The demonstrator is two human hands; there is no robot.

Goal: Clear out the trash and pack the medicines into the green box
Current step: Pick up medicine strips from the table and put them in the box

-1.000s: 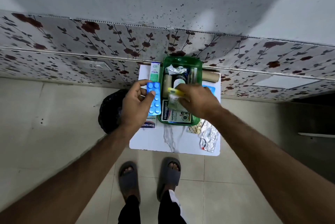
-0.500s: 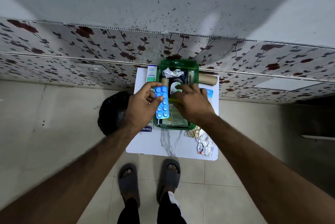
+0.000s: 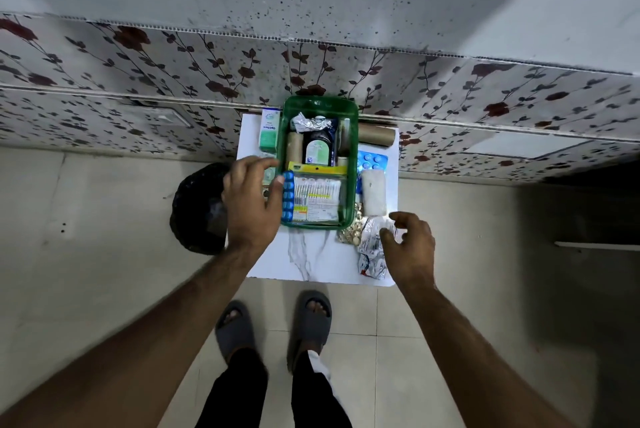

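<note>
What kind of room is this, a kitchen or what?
Probably a room in someone's home, though I can't tell which room. The floor is pale tile, the wall panel has a red flower print, and a small white table holds a green box of medicines.

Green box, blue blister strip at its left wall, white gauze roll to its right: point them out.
green box (image 3: 320,105), head view, far rim.
blue blister strip (image 3: 287,197), head view, middle of strip.
white gauze roll (image 3: 373,192), head view, middle of roll.

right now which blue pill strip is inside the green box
The blue pill strip standing along the green box left wall, at the left hand; the other lies outside, right.
</note>
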